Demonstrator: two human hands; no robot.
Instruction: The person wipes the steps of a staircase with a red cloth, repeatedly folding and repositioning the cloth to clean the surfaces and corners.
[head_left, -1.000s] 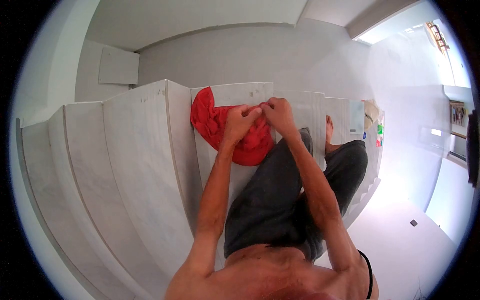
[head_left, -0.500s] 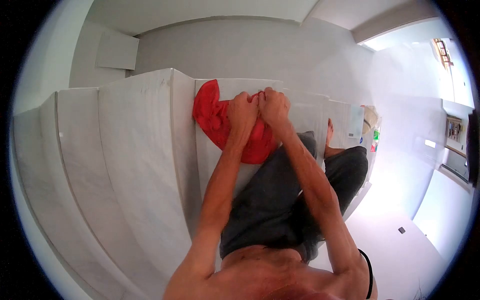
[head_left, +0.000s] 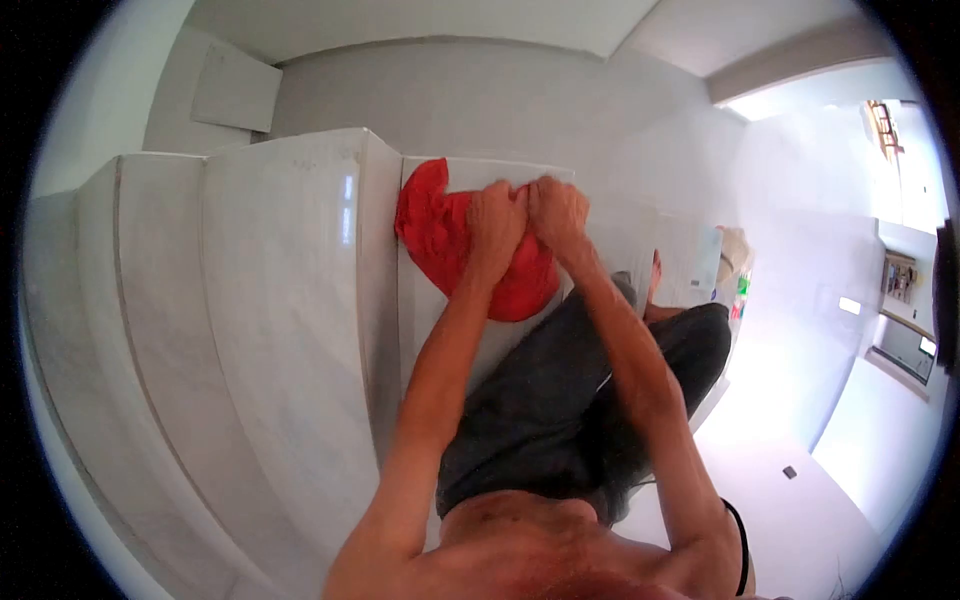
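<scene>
A crumpled red cloth [head_left: 430, 225] lies on the pale stair step in front of me, partly under my forearms. My left hand [head_left: 496, 222] is closed on its upper edge, knuckles up. Right beside it, my right hand [head_left: 558, 210] grips the same edge, the two fists nearly touching. A small bunch of the fabric shows between them. The fingertips are hidden under the hands. To the left the cloth spreads out in loose folds, and its lower part hangs toward my dark trousers [head_left: 520, 410].
Pale stone steps [head_left: 280, 220] rise on the left. A grey wall [head_left: 480, 100] stands beyond the cloth. To the right, past my bare foot [head_left: 655, 270], sit a beige item [head_left: 733, 252] and a small green and red packet [head_left: 741, 297]. A small dark object [head_left: 789, 472] lies on the floor.
Both hands keep their hold on the red cloth, close together. The view has shifted slightly, and less of the bunched fabric shows between the fists.
</scene>
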